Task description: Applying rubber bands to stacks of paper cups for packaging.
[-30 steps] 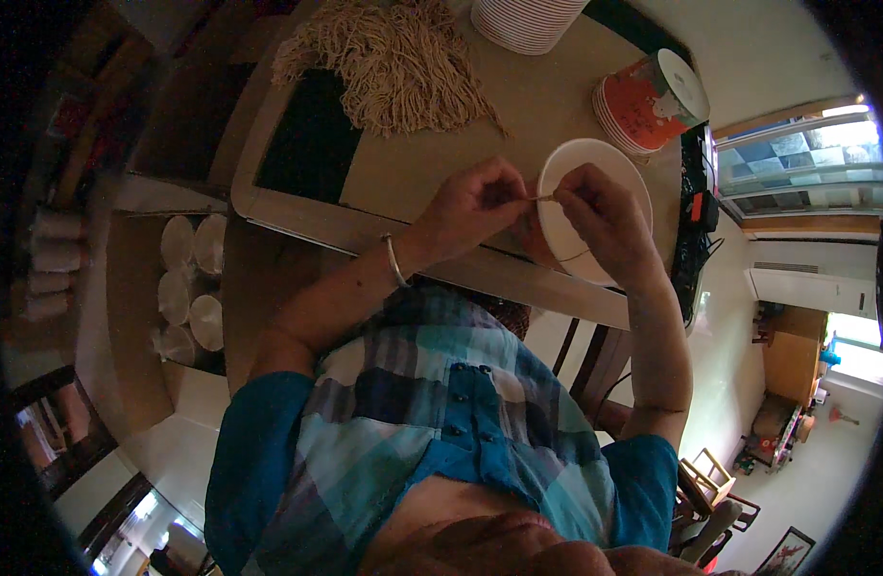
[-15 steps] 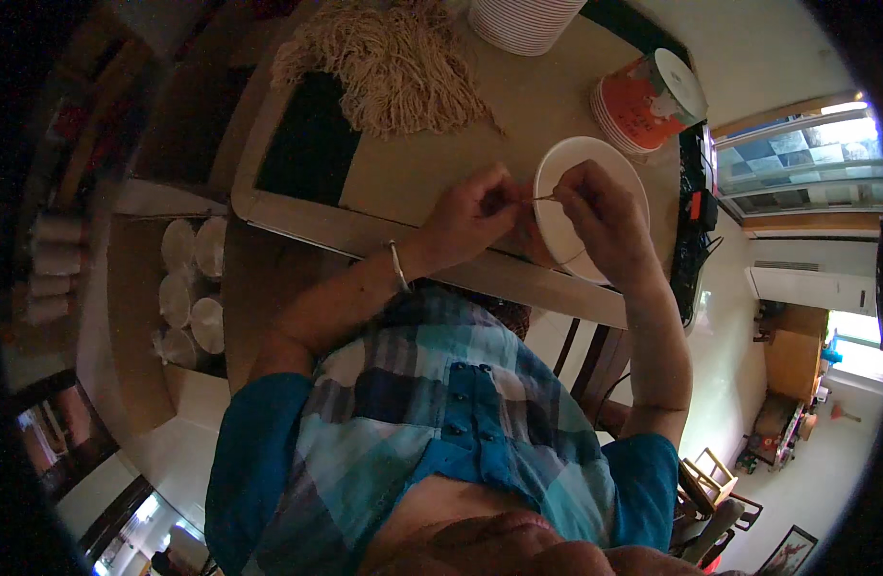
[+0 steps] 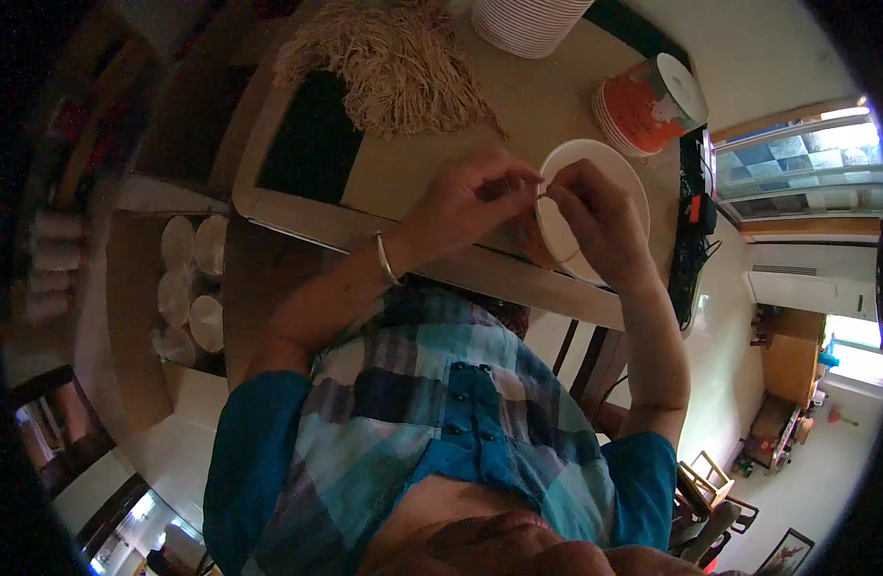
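Note:
In front of me a paper bucket, white inside and reddish outside, sits at the table's near edge with its mouth facing me. At the left side of its rim my two hands meet. My right hand reaches over the mouth, finger and thumb pinched on a thin tan cord. My left hand, with a bracelet on the wrist, is closed beside it, its fingertips pinching the cord close to the right ones. Part of the cord crosses the lower rim; its ends are hidden.
A heap of tan cords lies on the table at the far left. Farther back stands a stack of white buckets; at right is a stack of red printed buckets. An open carton with white round items stands at left.
My left hand has moved slightly right and up, bringing its fingertips nearer to those of the right hand. Less cord shows between them. The right hand and bucket have barely moved.

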### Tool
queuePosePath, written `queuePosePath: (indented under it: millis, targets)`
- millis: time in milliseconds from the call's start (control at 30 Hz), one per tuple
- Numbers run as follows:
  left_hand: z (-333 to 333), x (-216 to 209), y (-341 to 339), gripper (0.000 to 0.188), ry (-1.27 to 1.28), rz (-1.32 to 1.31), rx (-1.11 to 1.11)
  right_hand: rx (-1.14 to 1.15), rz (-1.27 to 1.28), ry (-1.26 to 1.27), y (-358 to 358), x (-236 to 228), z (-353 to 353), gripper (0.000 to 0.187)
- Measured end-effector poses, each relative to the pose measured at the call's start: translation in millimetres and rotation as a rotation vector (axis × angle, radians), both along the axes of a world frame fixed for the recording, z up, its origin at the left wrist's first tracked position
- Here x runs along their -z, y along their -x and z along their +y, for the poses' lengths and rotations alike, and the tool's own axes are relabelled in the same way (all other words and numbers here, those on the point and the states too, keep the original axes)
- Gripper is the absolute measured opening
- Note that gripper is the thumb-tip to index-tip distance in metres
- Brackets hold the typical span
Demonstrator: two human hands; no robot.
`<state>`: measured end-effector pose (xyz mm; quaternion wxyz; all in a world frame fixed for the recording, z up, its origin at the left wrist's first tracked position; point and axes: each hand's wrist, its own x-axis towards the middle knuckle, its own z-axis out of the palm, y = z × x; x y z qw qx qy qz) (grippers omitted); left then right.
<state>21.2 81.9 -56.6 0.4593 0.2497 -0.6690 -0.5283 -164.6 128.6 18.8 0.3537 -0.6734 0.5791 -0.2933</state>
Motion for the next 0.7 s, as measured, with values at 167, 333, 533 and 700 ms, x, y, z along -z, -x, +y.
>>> queuePosePath:
  millis: [167,333,533,700]
  targets:
    - [2.0,-3.7,2.2,0.01,-0.083,0.088,0.132,-0.012,0.035,0.066,-2.4,0.5,-0.6,0.014]
    - [1.7,-2.4,3.9,0.007,-0.121,0.131,0.154,-0.027,0.014,0.041,-2.5,-2.1,-1.8,0.013]
    - [-0.2,1.2,2.9,0.009,0.022,0.046,0.088,0.038,-0.173,-0.065,-10.1,-9.8,0.1,0.021]
    - [3.3,4.4,6.7,0.008,-0.051,0.155,0.111,-0.016,-0.261,-0.121,-14.5,-21.3,4.1,0.026]
